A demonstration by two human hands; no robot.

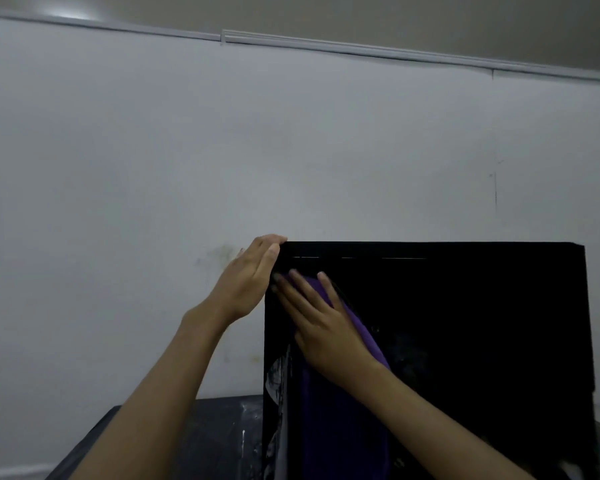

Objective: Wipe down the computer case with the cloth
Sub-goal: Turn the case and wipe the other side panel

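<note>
A tall black computer case (465, 341) stands upright on a dark table, its glossy side panel facing me. A purple cloth (340, 403) hangs down the panel near its left edge. My right hand (323, 327) lies flat on the cloth's upper part with fingers straight, pressing it against the panel close to the top left corner. My left hand (250, 275) rests against the case's left edge at the top corner, its fingertips bent over the upper rim. The cloth's top is hidden under my right hand.
The dark table (201, 431) carries white smears and ends at the lower left. A plain white wall (222, 150) rises right behind the case, with a thin conduit strip (361, 50) near the ceiling.
</note>
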